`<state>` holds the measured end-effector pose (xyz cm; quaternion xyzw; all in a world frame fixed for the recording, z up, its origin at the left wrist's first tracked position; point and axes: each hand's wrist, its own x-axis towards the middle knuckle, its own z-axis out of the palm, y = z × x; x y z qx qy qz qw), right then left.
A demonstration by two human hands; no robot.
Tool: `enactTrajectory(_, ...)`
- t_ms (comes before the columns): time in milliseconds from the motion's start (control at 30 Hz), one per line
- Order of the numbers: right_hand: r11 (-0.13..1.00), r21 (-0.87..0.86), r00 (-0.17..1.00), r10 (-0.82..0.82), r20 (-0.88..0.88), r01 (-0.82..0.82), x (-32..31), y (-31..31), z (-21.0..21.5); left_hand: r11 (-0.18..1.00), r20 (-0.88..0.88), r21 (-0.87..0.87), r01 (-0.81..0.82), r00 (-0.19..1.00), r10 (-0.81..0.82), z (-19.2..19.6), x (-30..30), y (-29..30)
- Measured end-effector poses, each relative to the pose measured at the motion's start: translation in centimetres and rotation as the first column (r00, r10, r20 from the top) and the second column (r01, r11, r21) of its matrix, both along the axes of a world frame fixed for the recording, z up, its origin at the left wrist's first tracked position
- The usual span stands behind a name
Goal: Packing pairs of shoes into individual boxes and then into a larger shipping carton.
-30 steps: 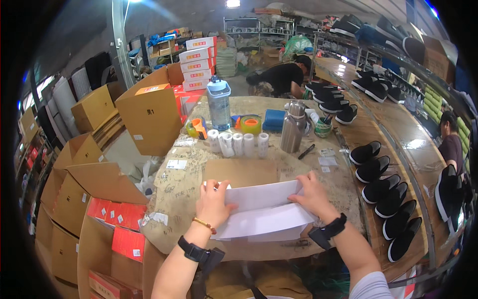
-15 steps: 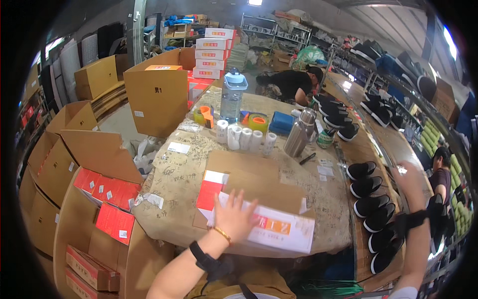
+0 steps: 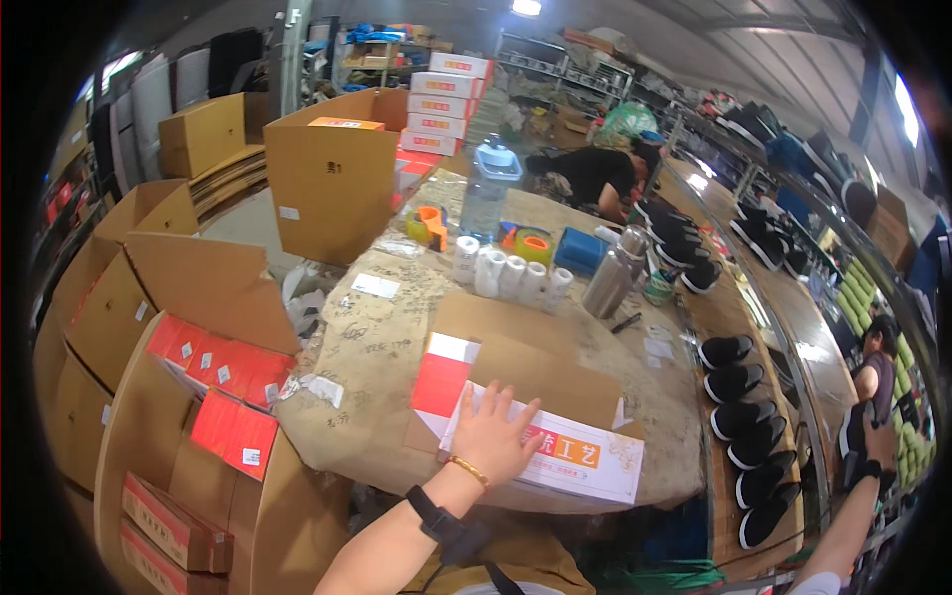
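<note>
White card, printed with an orange band, is what the left hand (image 3: 493, 436) presses on: the palm lies flat with fingers spread on the lid of a shoe box (image 3: 547, 453) at the near edge of the table (image 3: 377, 337). It clamps nothing; the hand only rests on top. The right hand (image 3: 865, 446) is flung out far to the right, beyond the table's edge, near a row of black shoes (image 3: 739, 416); whether its fingers are curled or apart I cannot tell.

The box sits partly on a sheet of brown cardboard (image 3: 516, 357) and close to the table's near rim. With one flat palm holding it, a push toward the near side could slide it off the edge, and the loose cardboard beneath may slip with it. A red-and-white flat box (image 3: 441, 382) lies touching its left side and could be nudged along.

Farther off stand a line of white tape rolls (image 3: 511, 276), a steel flask (image 3: 613, 283), a big water bottle (image 3: 489, 193) and coloured tape rolls (image 3: 526, 243). Open brown cartons (image 3: 327, 178) crowd the left, some filled with red boxes (image 3: 213, 362). Another person bends over at the far end.
</note>
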<state>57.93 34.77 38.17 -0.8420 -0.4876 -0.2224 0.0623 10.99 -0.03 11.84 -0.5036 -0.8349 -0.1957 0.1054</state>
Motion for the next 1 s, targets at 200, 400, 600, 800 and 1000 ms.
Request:
enactTrajectory(200, 0.930, 0.160, 0.936, 0.301, 0.181, -0.330, 11.6, 8.1, -4.9, 0.999, 0.006, -0.046, 0.021, 1.000, -0.020, 0.4, 0.4, -0.5)
enactTrajectory(400, 0.630, 0.233, 0.672, 0.698, 0.247, -0.741, 0.6, 2.5, -4.4, 0.998, -0.079, 0.034, 0.047, 0.996, -0.044, 0.1, 0.8, -0.7)
enactTrajectory(600, 0.173, 0.625, -0.007, 0.961, -0.275, -0.761, -8.9, -2.7, -9.0, 0.834, -0.013, 0.537, 0.127, 0.990, -0.142, 3.7, -0.3, 1.1)
enactTrajectory(800, 0.350, 0.707, -0.417, 0.617, -0.668, -0.615, -20.4, -15.7, -14.5, 0.908, -0.145, 0.419, -0.031, 0.984, 0.101, -1.2, 0.1, 0.0)
enactTrajectory(1000, 0.603, 0.649, -0.814, -0.001, -0.581, -0.464, -28.8, -21.1, -18.4, 0.763, 0.773, 0.632, -0.139, 0.047, -0.632, 0.9, 6.3, 2.3)
